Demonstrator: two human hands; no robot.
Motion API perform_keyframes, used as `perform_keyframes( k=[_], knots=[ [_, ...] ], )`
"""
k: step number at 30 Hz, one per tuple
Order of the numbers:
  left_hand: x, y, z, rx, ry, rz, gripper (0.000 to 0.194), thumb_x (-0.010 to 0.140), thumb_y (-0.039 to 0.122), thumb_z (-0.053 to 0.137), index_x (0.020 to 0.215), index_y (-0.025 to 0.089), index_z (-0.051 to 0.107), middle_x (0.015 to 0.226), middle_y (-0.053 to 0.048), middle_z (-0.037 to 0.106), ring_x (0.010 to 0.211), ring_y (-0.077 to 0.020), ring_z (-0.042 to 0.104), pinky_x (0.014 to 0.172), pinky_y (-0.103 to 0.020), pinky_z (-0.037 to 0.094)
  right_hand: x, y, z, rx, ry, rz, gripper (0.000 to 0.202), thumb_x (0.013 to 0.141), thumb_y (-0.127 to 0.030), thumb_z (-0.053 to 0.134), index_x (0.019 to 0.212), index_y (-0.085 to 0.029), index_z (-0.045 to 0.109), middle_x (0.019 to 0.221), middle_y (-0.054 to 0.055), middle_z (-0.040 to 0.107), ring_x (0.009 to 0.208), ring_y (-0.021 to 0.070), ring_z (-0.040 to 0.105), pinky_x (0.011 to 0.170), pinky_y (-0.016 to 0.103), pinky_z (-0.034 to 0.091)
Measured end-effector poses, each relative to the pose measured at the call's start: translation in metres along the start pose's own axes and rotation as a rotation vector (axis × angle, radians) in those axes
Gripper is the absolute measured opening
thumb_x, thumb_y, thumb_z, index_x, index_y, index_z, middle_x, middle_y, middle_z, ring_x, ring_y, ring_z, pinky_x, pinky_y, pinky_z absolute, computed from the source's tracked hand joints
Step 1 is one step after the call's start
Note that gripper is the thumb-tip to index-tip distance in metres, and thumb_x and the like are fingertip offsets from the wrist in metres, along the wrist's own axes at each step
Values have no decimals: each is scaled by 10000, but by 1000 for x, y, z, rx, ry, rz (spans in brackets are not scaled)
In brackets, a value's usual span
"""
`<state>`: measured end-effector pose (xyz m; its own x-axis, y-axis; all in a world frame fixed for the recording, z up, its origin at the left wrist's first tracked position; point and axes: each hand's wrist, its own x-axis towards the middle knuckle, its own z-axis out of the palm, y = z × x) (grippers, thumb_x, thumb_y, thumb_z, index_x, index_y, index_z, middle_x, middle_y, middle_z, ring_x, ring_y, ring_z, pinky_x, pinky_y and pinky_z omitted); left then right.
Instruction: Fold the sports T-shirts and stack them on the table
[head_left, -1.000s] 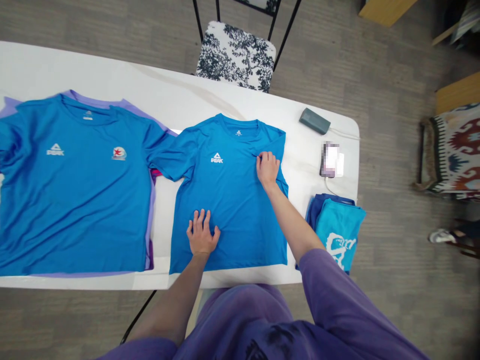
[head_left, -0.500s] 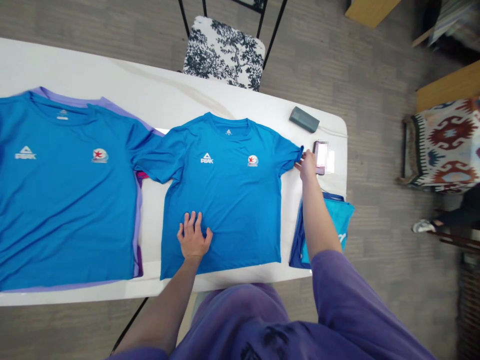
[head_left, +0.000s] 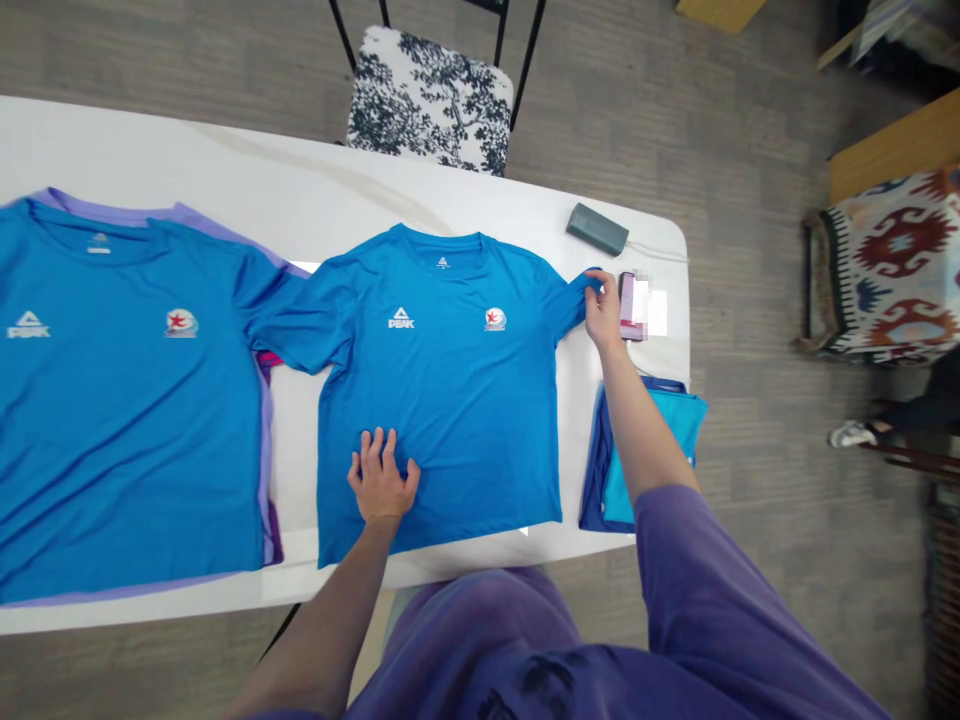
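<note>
A blue T-shirt [head_left: 457,400] lies spread face up on the white table, its collar away from me. My left hand [head_left: 381,478] rests flat on its lower left part, fingers apart. At the right sleeve's end, my right hand [head_left: 602,305] pinches the hem and the sleeve looks drawn up there. To the left, a second blue T-shirt [head_left: 120,420] lies flat on a lilac garment [head_left: 201,222] that shows along its edges. The first shirt's left sleeve touches or overlaps that shirt's sleeve.
Right of the shirt on the white table [head_left: 300,180] are a grey-green case [head_left: 597,229], a phone [head_left: 631,307] and folded blue clothes [head_left: 660,430] partly behind my right forearm. A chair with a patterned seat [head_left: 431,100] stands beyond the table. A patterned cloth [head_left: 885,270] is at the right.
My right hand, pinching the sleeve end, has moved slightly up relative to the table and the sleeve is pulled with it. My left hand stays flat on the shirt. The view has shifted a little.
</note>
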<state>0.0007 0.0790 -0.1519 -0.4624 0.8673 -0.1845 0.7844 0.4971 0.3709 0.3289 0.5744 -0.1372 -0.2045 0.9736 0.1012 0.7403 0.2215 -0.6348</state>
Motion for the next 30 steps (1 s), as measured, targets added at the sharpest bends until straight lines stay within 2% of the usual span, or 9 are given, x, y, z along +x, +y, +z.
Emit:
perform_keyframes(
  k=[5, 8, 12, 15, 18, 22, 26, 28, 30],
  knots=[
    [0, 0, 0, -23, -15, -7, 804, 1039, 379, 578, 1789, 189, 361, 1860, -163, 326, 1767, -362, 187, 1424, -603, 107, 18, 13, 2, -105, -92, 118, 444, 1079, -325, 422, 1292, -191, 788, 1338, 175, 708, 1356, 316, 651, 1322, 593, 464],
    [1, -1, -1, -17, -15, -13, 805, 1040, 384, 574, 1795, 212, 354, 1859, -150, 334, 1767, -355, 191, 1422, -605, 119, 16, 22, 2, -102, -161, 131, 451, 1052, -339, 510, 1410, -192, 741, 1520, 175, 658, 1487, 313, 588, 1389, 581, 386],
    [1, -2, -1, -28, -17, -19, 806, 1041, 382, 574, 1799, 227, 351, 1857, -142, 338, 1767, -356, 191, 1420, -612, 129, 15, 33, -1, -56, -149, 77, 546, 1078, -375, 458, 1571, -199, 615, 1746, 136, 490, 1668, 251, 410, 1445, 544, 278],
    [1, -3, -1, -1, -6, -11, 784, 1044, 381, 583, 1784, 214, 382, 1846, -146, 364, 1763, -347, 209, 1424, -596, 132, 22, 37, -3, -55, -192, 82, 570, 1075, -399, 468, 1591, -193, 594, 1751, 146, 480, 1679, 265, 393, 1445, 565, 265],
    [1, -2, -2, 12, -3, -4, 781, 1040, 376, 595, 1773, 192, 397, 1844, -158, 367, 1760, -351, 219, 1423, -595, 134, 21, 27, -3, -115, -244, 115, 595, 1063, -431, 502, 1587, -166, 603, 1712, 200, 489, 1617, 333, 467, 1406, 621, 329],
    [2, -2, -4, -4, -21, -17, 787, 1037, 368, 588, 1781, 205, 387, 1849, -150, 358, 1763, -350, 207, 1425, -594, 131, -12, -7, -3, -314, -123, 42, 675, 1067, -516, 533, 1671, -216, 543, 1736, 211, 414, 1536, 417, 499, 1303, 708, 415],
    [2, -4, -5, -26, -24, -20, 772, 1047, 375, 573, 1778, 204, 392, 1850, -145, 354, 1767, -344, 196, 1431, -588, 116, -66, -31, -1, -403, -265, -90, 711, 1060, -578, 566, 1696, -262, 517, 1777, 196, 404, 1508, 447, 492, 1244, 724, 444],
    [1, -5, -5, -32, -23, -17, 766, 1054, 377, 568, 1774, 185, 393, 1854, -151, 344, 1770, -342, 184, 1434, -583, 101, -90, -36, -1, -403, -252, -64, 726, 1079, -586, 526, 1713, -237, 477, 1777, 214, 404, 1551, 443, 459, 1252, 713, 437],
    [0, -6, -4, -34, -25, -14, 761, 1059, 381, 568, 1769, 166, 399, 1855, -162, 340, 1771, -342, 177, 1434, -578, 88, -118, -43, -4, -392, -140, -1, 725, 1105, -580, 453, 1724, -204, 443, 1732, 245, 441, 1575, 430, 448, 1266, 702, 429]
  ],
)
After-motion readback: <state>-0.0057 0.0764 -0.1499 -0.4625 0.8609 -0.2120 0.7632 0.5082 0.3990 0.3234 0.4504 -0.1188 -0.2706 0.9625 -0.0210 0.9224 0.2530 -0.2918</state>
